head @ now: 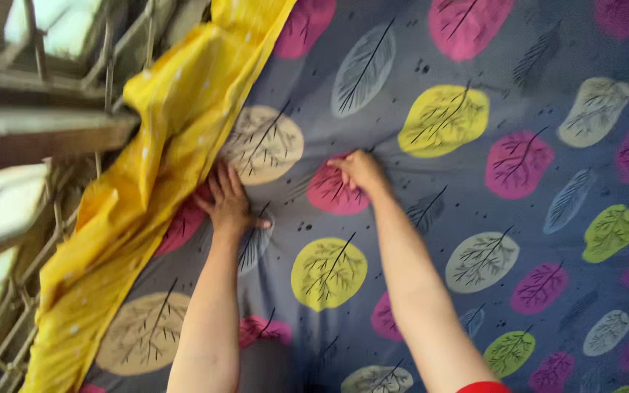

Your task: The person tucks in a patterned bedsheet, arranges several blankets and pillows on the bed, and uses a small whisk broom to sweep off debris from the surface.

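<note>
while both arms reach up from the bottom of the frame, the left hand [228,200] lies flat, fingers spread, on the grey leaf-print bedsheet [475,204] right at the edge of the yellow cloth [161,145], which runs diagonally from top centre to lower left. the right hand [358,171], just right of it, pinches the sheet at a pink leaf. no containers are visible.

the left hand [227,200] lies flat, fingers spread, on a grey bedsheet printed with pink, yellow and beige leaves [533,94], touching the edge of a crumpled yellow cloth [161,138]. the right hand [358,171] pinches the sheet at a pink leaf nearby.
</note>
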